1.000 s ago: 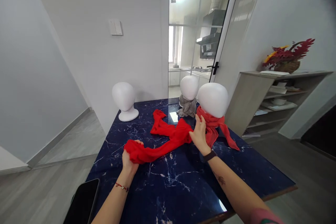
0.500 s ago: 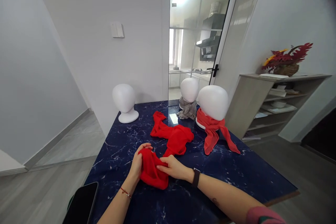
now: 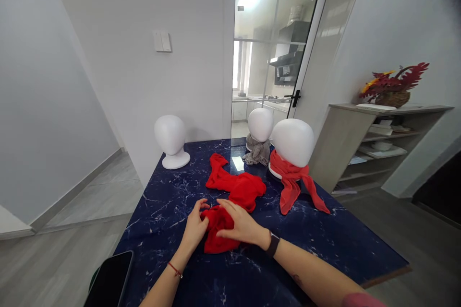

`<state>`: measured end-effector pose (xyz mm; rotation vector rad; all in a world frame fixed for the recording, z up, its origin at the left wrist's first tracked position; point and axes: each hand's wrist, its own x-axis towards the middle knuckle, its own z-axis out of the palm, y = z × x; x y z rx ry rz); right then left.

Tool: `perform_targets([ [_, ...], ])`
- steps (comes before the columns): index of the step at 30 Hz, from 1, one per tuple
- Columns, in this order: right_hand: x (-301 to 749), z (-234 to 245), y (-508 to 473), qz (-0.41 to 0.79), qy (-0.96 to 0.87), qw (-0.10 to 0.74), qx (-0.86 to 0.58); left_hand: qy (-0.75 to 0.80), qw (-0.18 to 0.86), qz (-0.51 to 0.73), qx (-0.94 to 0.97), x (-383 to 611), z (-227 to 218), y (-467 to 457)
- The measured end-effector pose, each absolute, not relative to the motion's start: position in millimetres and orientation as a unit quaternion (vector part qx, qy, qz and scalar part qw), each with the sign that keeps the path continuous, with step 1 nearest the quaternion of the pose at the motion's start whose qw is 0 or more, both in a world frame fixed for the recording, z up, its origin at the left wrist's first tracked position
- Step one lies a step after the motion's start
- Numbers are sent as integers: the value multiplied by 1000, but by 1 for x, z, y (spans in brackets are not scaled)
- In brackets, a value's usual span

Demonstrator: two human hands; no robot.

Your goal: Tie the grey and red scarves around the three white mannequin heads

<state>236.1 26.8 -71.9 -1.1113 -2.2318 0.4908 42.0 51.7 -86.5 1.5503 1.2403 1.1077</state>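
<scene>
A long red scarf (image 3: pixel 236 189) lies across the dark blue marble table (image 3: pixel 324 240), its near end bunched up. My left hand (image 3: pixel 194 225) holds the left side of that bunch, fingers curled on the cloth. My right hand (image 3: pixel 241 224) lies over the bunch from the right, fingers bent and pinching the fabric. Behind them stands a white mannequin head (image 3: pixel 293 141) with a second red scarf (image 3: pixel 293 180) tied round its neck, its ends hanging onto the table.
A bare white mannequin head (image 3: pixel 171 139) stands at the far left corner. Another white head with a grey scarf (image 3: pixel 257 151) stands at the back. A black phone (image 3: pixel 110 280) lies at the near left edge. A shelf unit (image 3: pixel 378 139) with a flower basket stands to the right.
My right hand left the scarf on the mannequin head and came back to the near end of the loose scarf. Both hands gathered that end into a bunch nearer to me.
</scene>
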Motion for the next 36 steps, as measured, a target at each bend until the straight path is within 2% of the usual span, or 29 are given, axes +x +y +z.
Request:
perform_targets([
  [5,218,-81,17,160,-868,221,-416,440,480,495,575,43,-84,52],
  [13,224,-75,21,88,-882,140,-440,561,341,621,429,23,-91,67],
  [19,223,-76,22,78,-884,137,-439,651,206,569,458,31,-92,95],
  [30,226,-75,24,96,-884,121,-442,719,113,522,445,-19,-75,235],
  [36,227,-90,34,82,-891,118,-431,722,93,496,474,-52,-68,299],
])
